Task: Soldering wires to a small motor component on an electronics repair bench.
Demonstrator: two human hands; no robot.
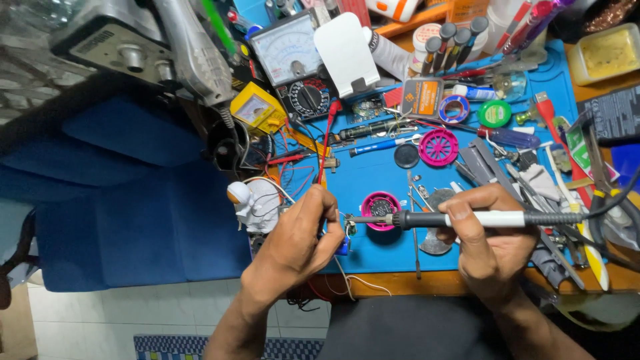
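Our right hand grips the soldering iron, fingers closed around its white handle, tip pointing at nine o'clock toward our left hand, whose fingers pinch a small component.

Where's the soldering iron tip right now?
In the head view, the soldering iron lies level in the right hand; its tip sits mid-frame over the blue mat, beside the left hand and in front of a pink reel.

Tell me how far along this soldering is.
Set up: tools spread on the blue mat, meter out. In hand: right hand holds the soldering iron, tip toward the small part pinched in the left hand. Whether the joint is made cannot be seen; wires lie loose.
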